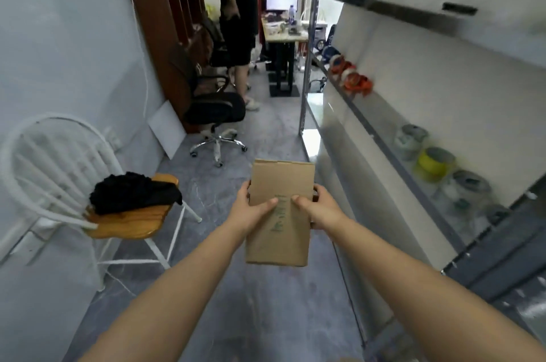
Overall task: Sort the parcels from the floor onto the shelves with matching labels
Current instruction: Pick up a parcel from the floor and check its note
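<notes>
I hold a flat brown cardboard parcel (282, 184) in front of me, above the grey floor, with green handwriting on its top face. My left hand (251, 211) grips its left edge, thumb on top. My right hand (317, 208) grips its right edge, thumb on top too. A metal shelf unit (384, 137) runs along the right side, with white boards behind its levels. I cannot read any shelf label from here.
A white chair (59, 172) with a wooden seat and black cloth stands at the left. A black office chair (215, 113) and a standing person (236, 21) block the aisle ahead. Tape rolls (351, 77) and spools (434, 163) lie on the shelves.
</notes>
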Demonstrator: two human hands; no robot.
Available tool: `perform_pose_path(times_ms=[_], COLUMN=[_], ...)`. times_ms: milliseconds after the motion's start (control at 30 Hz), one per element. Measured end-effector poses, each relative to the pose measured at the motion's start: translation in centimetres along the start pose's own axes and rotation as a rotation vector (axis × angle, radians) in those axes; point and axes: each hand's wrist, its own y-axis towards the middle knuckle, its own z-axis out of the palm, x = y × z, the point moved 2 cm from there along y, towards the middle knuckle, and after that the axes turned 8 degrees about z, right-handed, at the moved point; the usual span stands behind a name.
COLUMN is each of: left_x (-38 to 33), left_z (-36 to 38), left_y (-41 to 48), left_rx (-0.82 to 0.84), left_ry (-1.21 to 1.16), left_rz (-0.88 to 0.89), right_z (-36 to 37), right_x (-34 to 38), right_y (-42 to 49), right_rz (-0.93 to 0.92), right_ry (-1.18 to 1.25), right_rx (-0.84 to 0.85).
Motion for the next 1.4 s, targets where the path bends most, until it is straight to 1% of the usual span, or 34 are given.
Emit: perform_pose_path(times_ms=[167, 267, 333, 400, 467, 533, 600, 667, 733, 800, 933, 1000, 1067, 1133, 1267, 1333, 1400], left_x=[-8.1, -11.8, -14.2, -16.7, -18.8, -20.0, -20.8, -21.5, -22.0, -22.7, -23.2, -23.2, -23.5, -23.8, -23.8, -23.7, -23.7], left_z=[-1.0, -1.2, -1.1, -1.0, -1.2, -1.8, -2.5, -3.0, -3.2, -3.1, -3.0, -3.0, -3.0, -2.9, -2.2, -1.9, -1.8], left_y=[0.4, 0.6, 0.4, -0.1, -0.9, -1.0, -0.9, -1.0, -1.0, -1.6, -2.5, -2.8, -3.4, -3.7, -3.9, -3.9, -3.9], left_rx=[-0.002, -0.014, -0.025, 0.004, 0.029, 0.008, -0.038, -0.104, -0.133, -0.125, -0.043, 0.046, 0.112, 0.080, -0.002, -0.045, -0.073], left_ry=[-0.013, -0.053, -0.128, -0.227, -0.300, -0.329, -0.277, -0.173, -0.195, -0.255, -0.292, -0.230, -0.158, -0.130, -0.181, -0.165, -0.156], left_rz=[0.192, 0.270, 0.274, 0.267, 0.209, 0.159, 0.189, 0.269, 0.325, 0.328, 0.207, 0.170, 0.188, 0.218, 0.261, 0.306, 0.347], right_z=[-1.4, -2.3, -2.8, -3.2, -3.6, -4.1, -4.6, -4.9, -5.1, -5.2, -6.1, -6.5, -6.9, -6.9, -6.5, -6.4, -6.5], right_x=[7.7, 11.3, 13.3, 14.8, 16.2, 17.3, 18.3, 19.2, 19.8, 20.1, 20.2, 20.2, 20.4, 20.8, 21.5, 21.6, 21.7], right_y=[-2.4, -4.0, -5.0, -6.0, -6.9, -8.0, -9.0, -10.0, -10.7, -11.4, -12.2, -12.7, -13.3, -13.8, -14.8, -15.1, -15.2], right_rz=[-0.198, -0.315, -0.367, -0.423, -0.475, -0.519, -0.556, -0.597, -0.635, -0.659, -0.678, -0.702, -0.734, -0.704, -0.540, -0.496, -0.484], right_ry=[0.009, -0.009, -0.015, -0.028, -0.021, 0.019, 0.060, 0.092, 0.104, 0.132, 0.240, 0.227, 0.163, 0.025, -0.254, -0.317, -0.321], right_rx=[-0.063, -0.141, -0.176, -0.209, -0.248, -0.285, -0.311, -0.300, -0.289, -0.273, -0.230, -0.208, -0.191, -0.197, -0.213, -0.212, -0.237])
